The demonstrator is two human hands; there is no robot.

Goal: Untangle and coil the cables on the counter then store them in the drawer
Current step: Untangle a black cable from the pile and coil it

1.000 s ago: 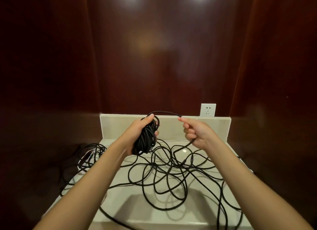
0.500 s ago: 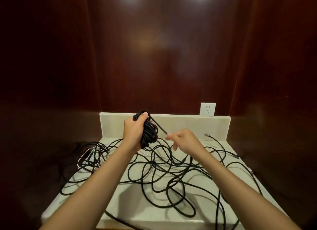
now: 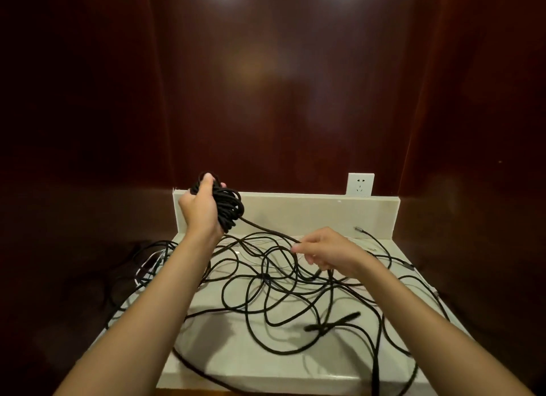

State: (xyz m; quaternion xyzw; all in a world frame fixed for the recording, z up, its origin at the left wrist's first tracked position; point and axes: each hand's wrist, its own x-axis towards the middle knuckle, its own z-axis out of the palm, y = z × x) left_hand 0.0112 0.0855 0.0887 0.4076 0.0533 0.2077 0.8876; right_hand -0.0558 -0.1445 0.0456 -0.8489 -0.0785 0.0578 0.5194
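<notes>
Your left hand [image 3: 201, 211] is raised near the back ledge, fingers wrapped round a thick bundle of wound black braided cable [image 3: 227, 208]. From that bundle one strand runs down and right to your right hand [image 3: 328, 252], which pinches it between thumb and fingertips just above the counter. Below and between your arms, the rest of the black cable [image 3: 266, 280] sprawls in crossing loops over the pale stone counter [image 3: 236, 363], with a thin white cable [image 3: 147, 262] mixed in at the left and a metal-tipped plug end [image 3: 359, 228] lying near the back right.

The likely trouble: if you pull the strand while loops still cross over it, it could cinch into a knot or drag the slack off the counter's front edge. The bundle could also spring loose if your grip eases.

The counter sits in a dark reddish wood alcove, with a white wall socket [image 3: 360, 184] above the ledge. No drawer is in view.
</notes>
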